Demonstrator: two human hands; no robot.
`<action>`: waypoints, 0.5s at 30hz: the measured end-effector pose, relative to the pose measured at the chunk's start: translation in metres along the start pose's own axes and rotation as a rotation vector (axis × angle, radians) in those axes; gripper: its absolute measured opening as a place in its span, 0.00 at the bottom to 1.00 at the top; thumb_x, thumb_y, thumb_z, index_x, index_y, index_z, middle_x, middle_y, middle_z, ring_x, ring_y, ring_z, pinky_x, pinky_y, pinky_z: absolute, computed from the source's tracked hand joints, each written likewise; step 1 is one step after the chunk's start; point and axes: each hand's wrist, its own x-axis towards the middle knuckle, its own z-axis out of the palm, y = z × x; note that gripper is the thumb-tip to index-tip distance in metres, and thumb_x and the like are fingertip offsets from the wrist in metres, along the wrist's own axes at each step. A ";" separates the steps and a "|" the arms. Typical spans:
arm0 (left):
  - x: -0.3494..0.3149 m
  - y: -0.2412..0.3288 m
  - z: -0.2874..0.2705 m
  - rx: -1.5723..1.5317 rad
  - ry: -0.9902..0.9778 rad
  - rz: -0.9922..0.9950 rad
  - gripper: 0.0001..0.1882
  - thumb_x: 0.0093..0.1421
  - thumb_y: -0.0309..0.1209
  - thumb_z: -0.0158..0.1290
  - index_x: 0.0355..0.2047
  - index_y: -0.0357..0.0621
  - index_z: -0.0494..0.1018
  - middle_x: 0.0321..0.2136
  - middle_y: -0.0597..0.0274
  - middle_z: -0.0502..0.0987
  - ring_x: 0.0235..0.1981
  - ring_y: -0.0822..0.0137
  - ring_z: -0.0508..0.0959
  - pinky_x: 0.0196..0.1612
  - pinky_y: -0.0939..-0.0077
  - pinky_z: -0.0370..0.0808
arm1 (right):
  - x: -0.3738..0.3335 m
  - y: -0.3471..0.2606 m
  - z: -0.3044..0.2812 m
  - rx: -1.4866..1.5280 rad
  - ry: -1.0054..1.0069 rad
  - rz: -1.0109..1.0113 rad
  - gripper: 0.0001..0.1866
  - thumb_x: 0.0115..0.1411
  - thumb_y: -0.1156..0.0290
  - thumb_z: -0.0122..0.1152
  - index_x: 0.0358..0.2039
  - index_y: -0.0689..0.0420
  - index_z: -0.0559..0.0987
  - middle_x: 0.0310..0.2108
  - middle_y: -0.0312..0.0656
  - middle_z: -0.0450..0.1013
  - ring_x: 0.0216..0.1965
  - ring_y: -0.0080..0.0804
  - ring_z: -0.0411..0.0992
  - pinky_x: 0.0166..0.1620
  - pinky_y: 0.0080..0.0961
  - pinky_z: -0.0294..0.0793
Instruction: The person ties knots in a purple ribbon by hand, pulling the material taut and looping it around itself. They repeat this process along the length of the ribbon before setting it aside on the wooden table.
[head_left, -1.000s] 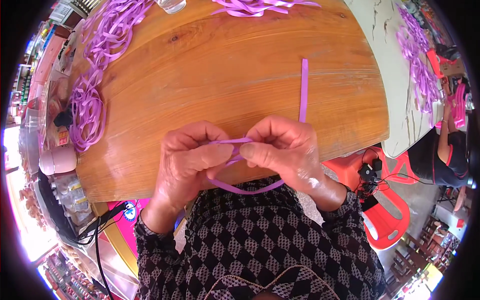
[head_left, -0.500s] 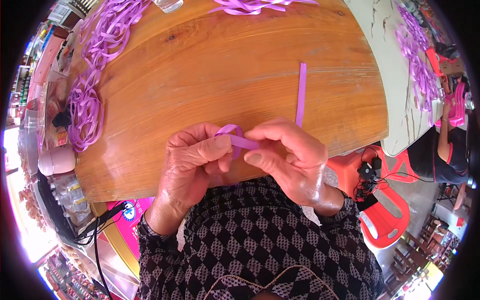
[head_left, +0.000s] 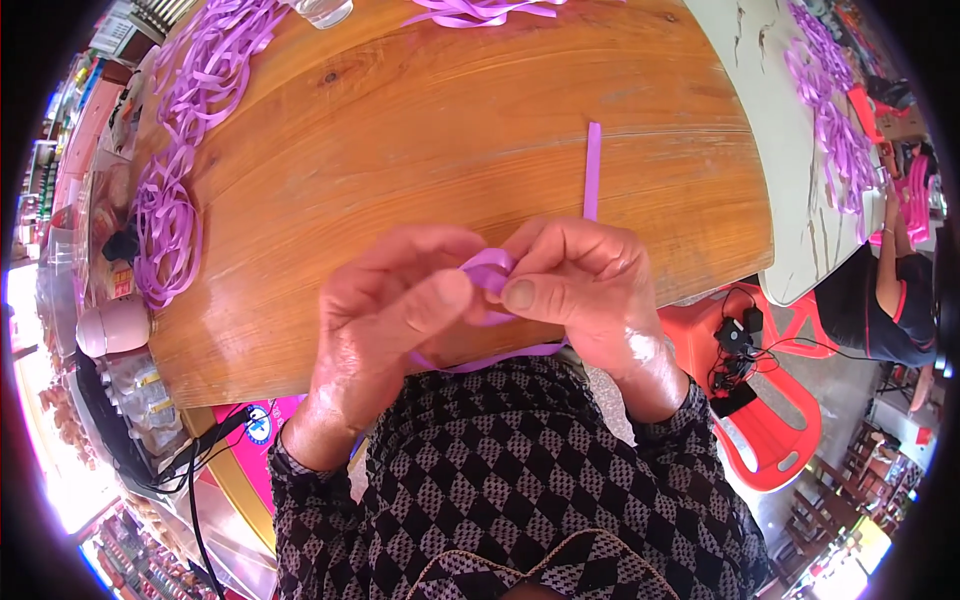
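A purple ribbon [head_left: 488,272] is bent into a small loop between my two hands, just above the near edge of the wooden table [head_left: 420,150]. My right hand [head_left: 590,290] is closed, pinching the loop between thumb and forefinger. My left hand [head_left: 395,305] is closed about the loop's left side, its thumb near the ribbon; its fingers are slightly blurred and partly hide the grip. One straight end of ribbon lies on the table beyond my right hand. A ribbon length also hangs in a curve below both hands, in front of the patterned clothing.
Piles of purple ribbon [head_left: 168,235] lie along the table's left side and far edge. More ribbon [head_left: 840,150] hangs over the white marbled table [head_left: 750,60]. A red plastic stool [head_left: 770,440] with black cables stands at right. Another person [head_left: 885,300] sits at far right.
The ribbon loop has shifted right, and my right thumb and forefinger have closed on it. My left hand has shifted and blurred. A curve of ribbon now shows below the hands.
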 end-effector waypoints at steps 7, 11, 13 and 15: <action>-0.006 0.016 -0.027 0.502 0.291 0.414 0.18 0.60 0.38 0.47 0.37 0.32 0.71 0.23 0.61 0.74 0.12 0.82 0.61 0.16 0.89 0.53 | -0.005 -0.015 -0.012 -0.083 -0.034 0.051 0.05 0.46 0.82 0.63 0.22 0.66 0.75 0.29 0.48 0.72 0.29 0.26 0.71 0.31 0.16 0.69; -0.006 0.026 -0.046 1.068 0.335 0.741 0.13 0.55 0.30 0.50 0.37 0.34 0.72 0.27 0.60 0.75 0.18 0.78 0.69 0.18 0.87 0.61 | -0.006 -0.013 -0.009 -0.265 -0.029 -0.014 0.05 0.50 0.81 0.62 0.22 0.63 0.73 0.26 0.37 0.71 0.26 0.17 0.67 0.27 0.14 0.66; -0.001 0.029 -0.039 1.366 0.286 0.705 0.15 0.49 0.28 0.53 0.38 0.34 0.72 0.31 0.59 0.75 0.27 0.73 0.73 0.27 0.82 0.68 | -0.001 -0.011 -0.005 -0.417 -0.030 -0.129 0.05 0.48 0.83 0.63 0.22 0.64 0.74 0.27 0.40 0.71 0.27 0.22 0.68 0.29 0.16 0.67; 0.012 0.023 -0.032 1.573 0.020 0.911 0.19 0.47 0.29 0.60 0.39 0.35 0.71 0.32 0.53 0.74 0.31 0.65 0.75 0.37 0.80 0.69 | 0.003 -0.012 -0.003 -0.568 -0.032 -0.246 0.05 0.46 0.84 0.63 0.22 0.64 0.74 0.28 0.43 0.72 0.28 0.26 0.69 0.31 0.17 0.69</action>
